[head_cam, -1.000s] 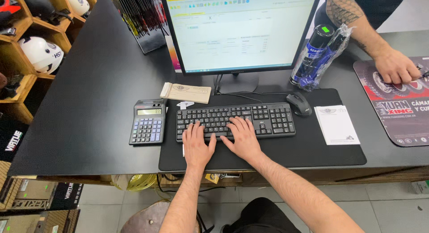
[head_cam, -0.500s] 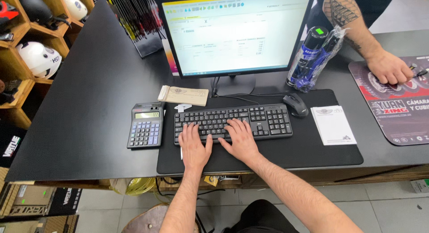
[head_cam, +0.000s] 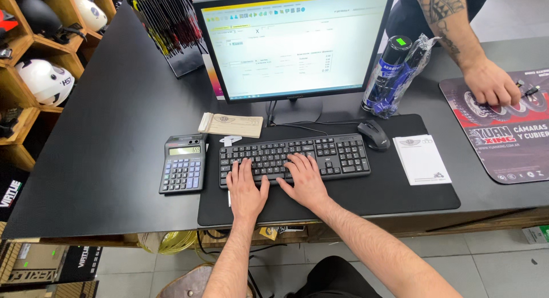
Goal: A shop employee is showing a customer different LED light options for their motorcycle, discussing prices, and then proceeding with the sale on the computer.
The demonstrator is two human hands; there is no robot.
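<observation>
- The keyboard (head_cam: 294, 159) lies on the left half of a black mat (head_cam: 354, 198), straight under the monitor (head_cam: 293, 43), so the person can read the screen while typing.
- The left hand (head_cam: 246, 189) rests flat on the left keys, fingers spread a little and pinching nothing.
- The right hand (head_cam: 307, 182) lies on the middle keys, also flat, fingers slightly apart, empty.
- Both wrists sit on the mat below the keyboard; the mat's front edge runs close to the desk (head_cam: 103, 161) edge, so there is little room to draw back.
- A calculator (head_cam: 183, 163) stands just beside the keyboard on the left, near enough for the left hand.
- A paper pad (head_cam: 230, 125) lies behind it, near the monitor foot.
- The mouse (head_cam: 373, 134) sits at the keyboard's right far corner, and a white notepad (head_cam: 422, 159) lies further right on the mat; between them and the keyboard some mat is free.
- Bottles in a clear bag (head_cam: 394, 75) stand behind the mouse.
- Another person's hand (head_cam: 490, 83) rests on a printed mat (head_cam: 503, 143) at the far right, well apart.
- Wide bare desk lies to the left; helmets (head_cam: 46, 80) sit on shelves beyond it.
</observation>
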